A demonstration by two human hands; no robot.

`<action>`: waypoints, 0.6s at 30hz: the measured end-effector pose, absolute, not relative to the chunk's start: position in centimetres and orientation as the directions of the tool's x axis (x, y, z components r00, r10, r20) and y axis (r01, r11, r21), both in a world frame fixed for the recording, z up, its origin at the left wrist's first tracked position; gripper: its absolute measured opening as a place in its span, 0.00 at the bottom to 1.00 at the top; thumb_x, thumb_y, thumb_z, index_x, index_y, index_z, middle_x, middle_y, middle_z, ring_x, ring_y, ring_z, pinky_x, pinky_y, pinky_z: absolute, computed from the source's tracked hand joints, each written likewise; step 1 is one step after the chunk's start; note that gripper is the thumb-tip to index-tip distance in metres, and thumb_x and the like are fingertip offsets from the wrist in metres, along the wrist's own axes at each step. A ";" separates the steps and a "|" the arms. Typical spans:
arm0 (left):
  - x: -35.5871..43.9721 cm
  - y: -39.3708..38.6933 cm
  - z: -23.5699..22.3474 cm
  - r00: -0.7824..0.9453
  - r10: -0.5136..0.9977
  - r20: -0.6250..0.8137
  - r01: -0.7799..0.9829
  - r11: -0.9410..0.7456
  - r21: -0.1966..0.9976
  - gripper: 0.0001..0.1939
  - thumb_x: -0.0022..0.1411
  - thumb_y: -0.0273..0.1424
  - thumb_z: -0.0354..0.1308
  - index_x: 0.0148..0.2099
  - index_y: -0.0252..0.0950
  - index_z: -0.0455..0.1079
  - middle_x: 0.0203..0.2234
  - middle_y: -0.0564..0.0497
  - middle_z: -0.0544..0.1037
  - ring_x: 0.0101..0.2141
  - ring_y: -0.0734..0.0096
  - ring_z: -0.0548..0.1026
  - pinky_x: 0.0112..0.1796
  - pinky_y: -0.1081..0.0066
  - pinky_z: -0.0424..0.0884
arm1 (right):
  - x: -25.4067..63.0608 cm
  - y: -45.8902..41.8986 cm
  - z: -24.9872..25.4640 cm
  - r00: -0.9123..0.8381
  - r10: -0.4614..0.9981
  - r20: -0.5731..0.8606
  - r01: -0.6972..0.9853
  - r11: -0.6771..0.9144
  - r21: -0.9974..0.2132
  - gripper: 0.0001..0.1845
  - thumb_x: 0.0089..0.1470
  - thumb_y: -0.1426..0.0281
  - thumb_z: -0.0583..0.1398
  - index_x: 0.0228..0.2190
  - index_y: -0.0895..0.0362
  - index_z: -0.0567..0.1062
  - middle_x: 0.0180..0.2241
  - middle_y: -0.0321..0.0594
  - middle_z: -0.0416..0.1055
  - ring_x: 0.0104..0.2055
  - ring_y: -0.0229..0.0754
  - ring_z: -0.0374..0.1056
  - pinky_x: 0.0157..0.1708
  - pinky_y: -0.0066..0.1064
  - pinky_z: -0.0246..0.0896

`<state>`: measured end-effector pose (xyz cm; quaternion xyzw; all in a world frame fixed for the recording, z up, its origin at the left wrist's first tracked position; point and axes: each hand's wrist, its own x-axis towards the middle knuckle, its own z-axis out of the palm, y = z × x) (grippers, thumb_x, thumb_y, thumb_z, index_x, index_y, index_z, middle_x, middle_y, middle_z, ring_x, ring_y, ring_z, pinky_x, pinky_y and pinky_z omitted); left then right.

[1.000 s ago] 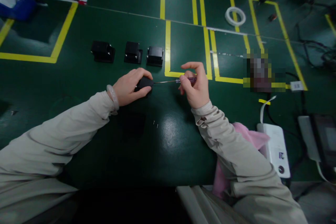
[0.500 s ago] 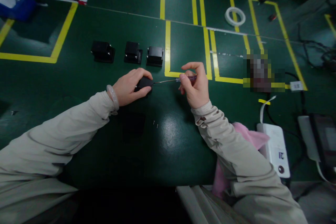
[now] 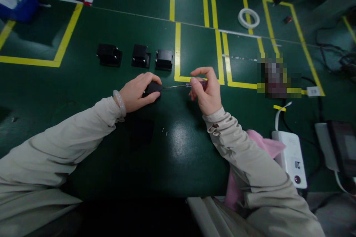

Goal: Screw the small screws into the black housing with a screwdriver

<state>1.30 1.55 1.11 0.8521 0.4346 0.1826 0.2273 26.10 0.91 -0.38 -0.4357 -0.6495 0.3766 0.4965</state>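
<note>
My left hand (image 3: pixel 140 92) is closed around a small black block (image 3: pixel 152 88), pressing it to the green table; the hand covers most of it. My right hand (image 3: pixel 206 90) grips a screwdriver (image 3: pixel 178 86) by its purplish clear handle, index finger bent above it. The thin metal shaft points left and its tip meets the block's right side. Nearer to me, two small screws (image 3: pixel 164 132) lie on the table. Beyond my left hand stand three similar black blocks: one at the left (image 3: pixel 108 54), one in the middle (image 3: pixel 140 55) and one at the right (image 3: pixel 164 59).
Yellow tape outlines (image 3: pixel 198 80) mark the green table. A white tape roll (image 3: pixel 248 18) lies at the back right, a blue bin (image 3: pixel 26 5) at the far left. On the right are a white power strip (image 3: pixel 290 159), a pink cloth (image 3: pixel 263 142) and dark cables (image 3: pixel 333 59).
The fingers of my right hand have shifted very slightly on the screwdriver's handle. My left hand and the block stay where they were.
</note>
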 end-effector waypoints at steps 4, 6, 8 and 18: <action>1.3 1.6 1.0 0.549 0.828 0.113 0.656 -0.510 0.557 0.17 0.64 0.41 0.50 0.50 0.39 0.66 0.46 0.44 0.76 0.46 0.57 0.75 0.48 0.56 0.73 | 26.1 0.9 -0.4 -0.129 0.938 0.321 0.197 0.342 -0.919 0.21 0.61 0.46 0.58 0.37 0.51 0.66 0.15 0.22 0.56 0.13 0.31 0.56 0.14 0.29 0.51; 1.2 1.6 1.0 0.544 0.832 0.112 0.655 -0.504 0.563 0.16 0.64 0.42 0.50 0.50 0.41 0.65 0.46 0.46 0.76 0.46 0.58 0.75 0.48 0.57 0.72 | 26.1 0.9 -0.3 -0.136 0.932 0.335 0.200 0.357 -0.912 0.21 0.61 0.47 0.58 0.39 0.50 0.65 0.16 0.22 0.57 0.14 0.31 0.57 0.15 0.29 0.53; 1.2 1.6 0.9 0.541 0.834 0.109 0.656 -0.500 0.564 0.15 0.64 0.42 0.50 0.50 0.42 0.65 0.46 0.47 0.76 0.46 0.58 0.75 0.49 0.57 0.72 | 26.1 0.9 -0.3 -0.145 0.927 0.346 0.203 0.370 -0.907 0.21 0.61 0.46 0.58 0.41 0.49 0.64 0.17 0.22 0.59 0.15 0.32 0.57 0.17 0.30 0.56; 1.2 1.6 0.9 0.544 0.832 0.111 0.663 -0.508 0.550 0.21 0.64 0.44 0.49 0.51 0.35 0.68 0.45 0.44 0.76 0.45 0.58 0.74 0.49 0.57 0.72 | 26.1 0.8 -0.5 -0.125 0.940 0.317 0.217 0.338 -0.916 0.22 0.61 0.44 0.57 0.40 0.49 0.65 0.15 0.22 0.55 0.14 0.32 0.55 0.15 0.31 0.53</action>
